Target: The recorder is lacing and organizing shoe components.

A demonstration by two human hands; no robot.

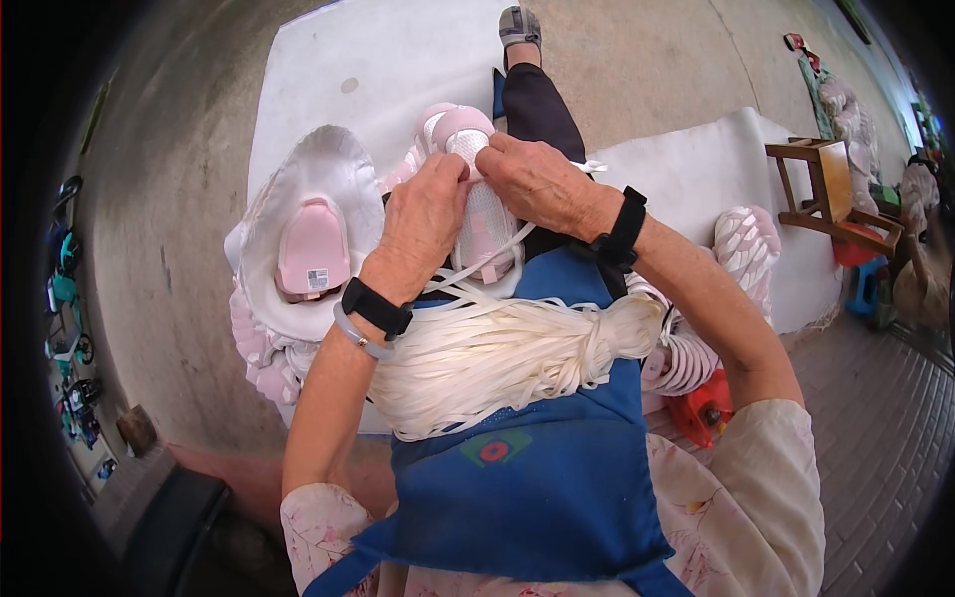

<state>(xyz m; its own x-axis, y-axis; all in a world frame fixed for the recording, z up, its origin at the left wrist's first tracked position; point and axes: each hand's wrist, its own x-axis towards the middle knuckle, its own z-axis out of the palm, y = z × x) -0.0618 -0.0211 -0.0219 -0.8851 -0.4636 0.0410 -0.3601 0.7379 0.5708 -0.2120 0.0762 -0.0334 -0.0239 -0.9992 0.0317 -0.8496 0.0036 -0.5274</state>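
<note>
A pink and white sneaker (484, 242) lies over my lap, toe pointing away from its pink heel lining. My left hand (428, 214) is closed in a pinch at the lace area on its left side. From the other side my right hand (542, 182) pinches there too, the two sets of fingertips nearly meeting. A white shoelace (515, 239) trails from between the hands down over the sneaker, and a lace end sticks out past my right hand. The exact grip is partly hidden by the fingers. Across my blue apron (527, 468) rests a thick bundle of white shoelaces (497, 363).
To the left, a pale silvery-lined open pouch (323, 159) holds a pink padded piece (313, 244). Stacked pink and white shoes (746, 244) stand at the right, near a red object (701, 403). A wooden stool (826, 184) lies farther right. White sheeting (318, 80) covers the floor ahead.
</note>
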